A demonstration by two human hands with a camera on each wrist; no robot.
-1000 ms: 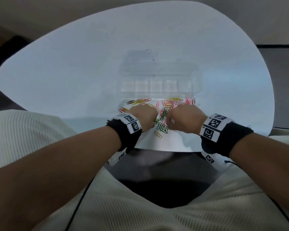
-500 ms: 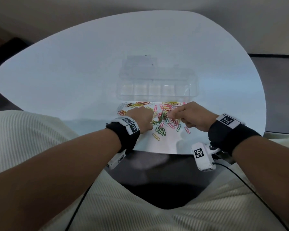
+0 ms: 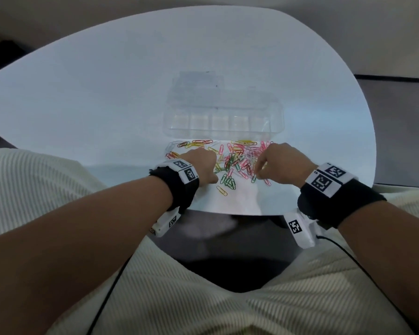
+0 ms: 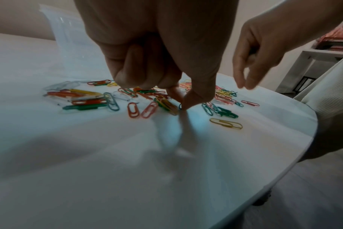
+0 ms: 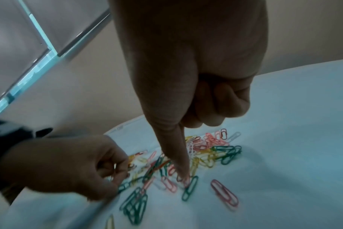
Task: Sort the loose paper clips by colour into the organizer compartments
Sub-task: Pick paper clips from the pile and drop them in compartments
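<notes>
Loose paper clips (image 3: 232, 163), mixed colours, heaped at near edge of white table (image 3: 107, 93), just in front of clear organizer (image 3: 224, 117). Left hand (image 3: 201, 165) over the heap's left side, thumb and forefinger tips pinched together at tabletop; whether a clip is caught, cannot tell. Right hand (image 3: 279, 163) fingers curled, thumb and forefinger pointing down into clips; grasp unclear

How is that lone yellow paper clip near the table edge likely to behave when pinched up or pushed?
The yellow paper clip is thin bent wire lying flat, so probably light and stiff. On the smooth, glossy table it would likely slide rather than roll. Its low profile may make pinching fiddly; dragging it first might help.
</notes>
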